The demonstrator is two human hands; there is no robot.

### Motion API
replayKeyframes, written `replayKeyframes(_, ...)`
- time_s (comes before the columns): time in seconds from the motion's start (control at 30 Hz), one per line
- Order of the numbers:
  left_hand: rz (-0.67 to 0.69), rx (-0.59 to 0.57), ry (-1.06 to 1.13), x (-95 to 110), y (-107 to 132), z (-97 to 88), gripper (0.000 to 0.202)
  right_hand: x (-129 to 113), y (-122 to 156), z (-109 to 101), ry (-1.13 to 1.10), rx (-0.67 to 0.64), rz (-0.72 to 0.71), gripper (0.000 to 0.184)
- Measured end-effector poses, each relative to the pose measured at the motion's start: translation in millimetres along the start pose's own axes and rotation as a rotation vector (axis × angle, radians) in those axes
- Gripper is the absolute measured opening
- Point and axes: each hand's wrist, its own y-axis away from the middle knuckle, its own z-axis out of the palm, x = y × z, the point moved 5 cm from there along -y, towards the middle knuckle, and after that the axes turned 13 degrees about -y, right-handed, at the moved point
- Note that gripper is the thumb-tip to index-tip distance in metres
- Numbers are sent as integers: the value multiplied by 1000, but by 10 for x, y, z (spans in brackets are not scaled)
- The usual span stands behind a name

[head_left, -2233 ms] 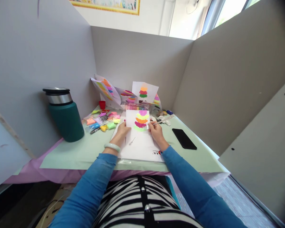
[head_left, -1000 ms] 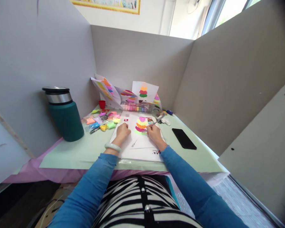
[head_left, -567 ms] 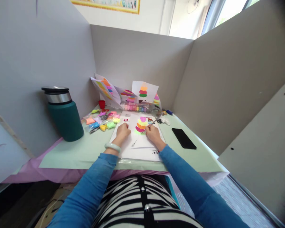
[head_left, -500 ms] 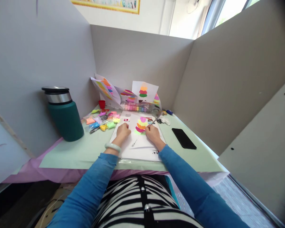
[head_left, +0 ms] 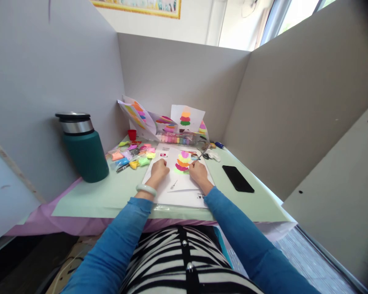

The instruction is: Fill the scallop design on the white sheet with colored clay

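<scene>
A white sheet (head_left: pixel 184 184) lies before me, bearing a stacked shape (head_left: pixel 182 162) in magenta, orange, yellow and pink with light green at its base. My right hand (head_left: pixel 198 171) is at the right edge of this shape, closed around a thin stick-like tool (head_left: pixel 203 151) that slants up and away; its exact kind is unclear. On the left side of the paper rests my left hand (head_left: pixel 159 169), fingers curled in; whatever they might hold is hidden. Between the hands a small thin tool with a pale end (head_left: pixel 173 184) lies on the sheet.
Small bags of coloured clay (head_left: pixel 135 154) lie at left, near a pen (head_left: pixel 122 168) and a red cup (head_left: pixel 132 134). A green bottle (head_left: pixel 86 157) stands far left, a black phone (head_left: pixel 237 178) lies right. Painted sheets (head_left: pixel 187 116) lean at the back. Grey partitions (head_left: pixel 184 69) enclose the table.
My right hand has shifted very slightly to the right, along with the stick-like tool. My left hand stays in place on the paper.
</scene>
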Motion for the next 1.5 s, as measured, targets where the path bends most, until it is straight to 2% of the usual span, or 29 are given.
replayKeyframes(0.23,-6,-13,-40,14,10,-15,30,4,16,-41,26,-26,40,33)
replayKeyframes(0.53,-16,-17,-48,29,29,-37,28,46,-13,-73,-106,59,-14,32)
replayKeyframes(1.27,-13,-15,-58,37,37,-45,32,-91,61,-3,95,-1,-75,34)
replayKeyframes(1.5,-6,-3,-69,26,28,-30,31,-102,98,-65,129,1,-43,34)
